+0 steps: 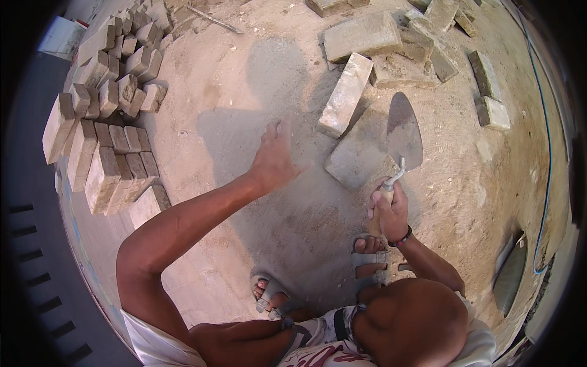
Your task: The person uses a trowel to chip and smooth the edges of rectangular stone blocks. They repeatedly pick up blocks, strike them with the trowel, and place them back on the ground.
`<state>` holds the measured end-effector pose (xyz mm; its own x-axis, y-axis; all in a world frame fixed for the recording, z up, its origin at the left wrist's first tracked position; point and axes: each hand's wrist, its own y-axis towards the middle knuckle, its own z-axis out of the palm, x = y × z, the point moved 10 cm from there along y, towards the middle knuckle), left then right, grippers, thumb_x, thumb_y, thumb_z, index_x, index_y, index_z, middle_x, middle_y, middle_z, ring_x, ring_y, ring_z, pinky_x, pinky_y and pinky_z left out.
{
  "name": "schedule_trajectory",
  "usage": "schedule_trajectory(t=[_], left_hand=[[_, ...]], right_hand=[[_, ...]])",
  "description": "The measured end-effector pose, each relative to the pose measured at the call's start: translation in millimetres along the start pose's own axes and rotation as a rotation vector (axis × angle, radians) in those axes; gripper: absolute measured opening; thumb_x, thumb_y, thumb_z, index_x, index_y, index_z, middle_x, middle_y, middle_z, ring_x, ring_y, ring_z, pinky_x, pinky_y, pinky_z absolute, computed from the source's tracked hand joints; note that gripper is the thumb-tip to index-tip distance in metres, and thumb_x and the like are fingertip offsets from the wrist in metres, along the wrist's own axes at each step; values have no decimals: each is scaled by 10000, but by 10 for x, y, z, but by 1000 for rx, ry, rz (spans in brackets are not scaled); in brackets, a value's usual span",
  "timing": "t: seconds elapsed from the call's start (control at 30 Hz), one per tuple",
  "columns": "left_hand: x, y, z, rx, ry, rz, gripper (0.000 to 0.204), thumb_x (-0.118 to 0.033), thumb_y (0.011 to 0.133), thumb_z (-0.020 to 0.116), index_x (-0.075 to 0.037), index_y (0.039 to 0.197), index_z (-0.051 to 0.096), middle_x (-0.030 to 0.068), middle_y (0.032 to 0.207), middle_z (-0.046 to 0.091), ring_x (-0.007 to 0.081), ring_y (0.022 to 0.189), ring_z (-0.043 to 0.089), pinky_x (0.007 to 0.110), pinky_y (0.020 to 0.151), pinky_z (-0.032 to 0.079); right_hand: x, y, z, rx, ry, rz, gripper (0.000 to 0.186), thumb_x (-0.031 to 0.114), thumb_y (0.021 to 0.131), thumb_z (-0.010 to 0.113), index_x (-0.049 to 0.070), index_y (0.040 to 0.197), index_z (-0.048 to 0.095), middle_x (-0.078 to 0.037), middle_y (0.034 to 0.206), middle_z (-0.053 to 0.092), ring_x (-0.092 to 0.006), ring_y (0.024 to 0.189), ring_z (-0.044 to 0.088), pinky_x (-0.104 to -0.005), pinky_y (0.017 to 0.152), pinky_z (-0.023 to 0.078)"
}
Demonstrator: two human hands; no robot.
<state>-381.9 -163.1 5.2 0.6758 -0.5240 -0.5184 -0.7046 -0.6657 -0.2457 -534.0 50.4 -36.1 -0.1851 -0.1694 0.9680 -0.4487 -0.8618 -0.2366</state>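
My right hand (389, 211) is wrapped round the wooden handle of a trowel (405, 129). Its broad, mortar-stained blade points away from me, over sandy ground beside a large flat block (361, 153). Leaning on that block is a long pale block (346, 95), to the left of the blade. My left hand (275, 158) hovers over the shaded ground left of the blocks, slightly blurred. Its thumb stands away from the fingers, and nothing shows in its grasp.
Stacked paving blocks (110, 156) line the left side. More loose blocks (367, 38) lie in a heap at the far right, with two others (488, 92) beyond them. A blue hose (546, 134) runs along the right edge, near a dark pan-like object (511, 275). A thin stick (214, 20) lies far off.
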Motion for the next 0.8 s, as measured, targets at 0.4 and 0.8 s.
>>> schedule_trajectory(t=[0.4, 0.8], left_hand=[[-38, 849, -354, -283, -107, -129, 625, -289, 709, 835, 61, 1119, 518, 266, 1076, 641, 408, 1019, 640, 475, 866, 508], [554, -758, -1056, -332, -26, -211, 852, -369, 687, 905, 71, 1238, 427, 256, 1086, 628, 340, 1005, 648, 414, 854, 517]], right_hand=[[-302, 48, -406, -60, 44, 52, 214, 137, 990, 559, 39, 1158, 470, -40, 709, 539, -122, 529, 535, -277, 493, 459], [265, 163, 780, 419, -432, -140, 335, 161, 943, 616, -2, 1208, 491, -73, 815, 604, -114, 591, 594, -311, 535, 483]])
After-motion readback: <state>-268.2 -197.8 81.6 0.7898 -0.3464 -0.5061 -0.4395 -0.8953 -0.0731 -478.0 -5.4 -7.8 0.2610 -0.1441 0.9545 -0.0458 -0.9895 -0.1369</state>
